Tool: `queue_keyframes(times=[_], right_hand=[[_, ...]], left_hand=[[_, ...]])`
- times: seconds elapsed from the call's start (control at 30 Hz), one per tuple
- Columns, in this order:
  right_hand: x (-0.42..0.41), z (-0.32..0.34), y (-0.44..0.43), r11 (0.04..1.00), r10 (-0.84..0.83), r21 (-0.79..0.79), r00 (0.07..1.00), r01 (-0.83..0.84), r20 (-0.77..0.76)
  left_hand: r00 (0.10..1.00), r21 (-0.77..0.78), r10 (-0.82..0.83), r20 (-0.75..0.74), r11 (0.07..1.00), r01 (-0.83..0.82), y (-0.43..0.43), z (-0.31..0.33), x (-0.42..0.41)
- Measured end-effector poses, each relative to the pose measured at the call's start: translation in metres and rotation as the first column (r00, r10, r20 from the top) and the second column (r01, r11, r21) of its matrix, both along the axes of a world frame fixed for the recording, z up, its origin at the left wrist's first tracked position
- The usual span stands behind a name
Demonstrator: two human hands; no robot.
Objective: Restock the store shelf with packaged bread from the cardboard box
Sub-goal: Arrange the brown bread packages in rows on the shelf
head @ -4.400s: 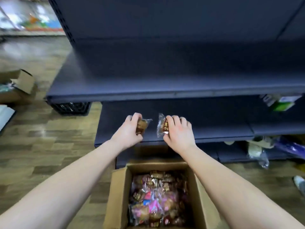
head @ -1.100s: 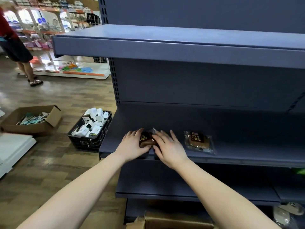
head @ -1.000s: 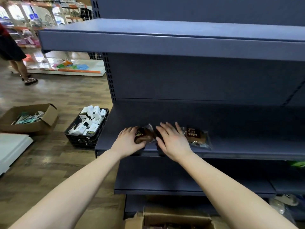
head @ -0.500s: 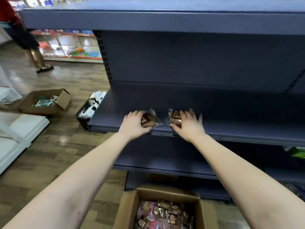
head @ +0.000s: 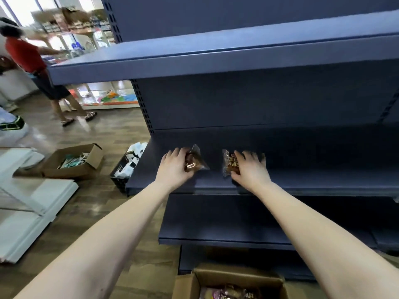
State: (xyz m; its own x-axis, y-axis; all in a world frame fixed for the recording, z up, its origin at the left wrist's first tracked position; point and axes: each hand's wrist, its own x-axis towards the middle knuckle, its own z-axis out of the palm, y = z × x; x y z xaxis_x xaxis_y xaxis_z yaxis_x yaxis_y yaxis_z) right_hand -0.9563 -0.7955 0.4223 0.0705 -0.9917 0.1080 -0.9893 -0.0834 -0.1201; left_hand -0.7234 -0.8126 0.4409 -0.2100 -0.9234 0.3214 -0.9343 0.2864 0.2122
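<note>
Head view, nearest first: at the bottom edge an open cardboard box [head: 238,277] sits on the floor at the foot of the shelving, with wrapped bread packets [head: 226,294] showing inside. Above it comes a lower shelf [head: 216,234], then the middle shelf [head: 323,183] that both bare arms reach to. The left hand [head: 174,168] has its fingers curled round 1 bread packet [head: 195,161], thumb side toward the camera. The right hand [head: 251,170] lies over a second bread packet [head: 229,162], fingers bent across its top, gripping it. The 2 packets are apart, both at the shelf's front part – whether they rest on the board I cannot tell. Left of the shelf, on the wooden floor, stand a black crate [head: 124,169] and a carton [head: 74,164]. Farther back, blurred, a person in a red top [head: 26,53] stands.
</note>
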Motion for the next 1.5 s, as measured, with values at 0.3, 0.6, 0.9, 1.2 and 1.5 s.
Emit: queue_keyframes(times=[0.3, 0.6, 0.9, 1.2, 1.5], right_hand=[[0.055, -0.005, -0.045, 0.998, -0.061, -0.018, 0.997, 0.062, 0.047], [0.139, -0.021, -0.097, 0.988, -0.086, -0.113, 0.984, 0.104, 0.158], [0.180, -0.031, -0.126, 0.974, -0.094, -0.183, 0.976, 0.131, 0.196], [0.181, -0.037, -0.137, 0.973, -0.104, -0.183, 0.976, 0.139, 0.192], [0.180, -0.037, -0.137, 0.974, -0.113, -0.176, 0.976, 0.146, 0.185]], left_hand=[[0.986, -0.092, -0.132, 0.098, 0.986, 0.141, -0.085, 0.015, 0.046], [0.988, -0.060, -0.125, 0.094, 0.990, 0.131, -0.157, -0.015, 0.097], [0.996, -0.021, -0.069, 0.055, 0.997, 0.070, -0.202, -0.021, 0.117], [0.999, 0.032, -0.026, -0.039, 0.999, 0.027, -0.216, -0.028, 0.114], [0.994, 0.013, -0.009, -0.107, 1.000, 0.010, -0.232, -0.036, 0.109]])
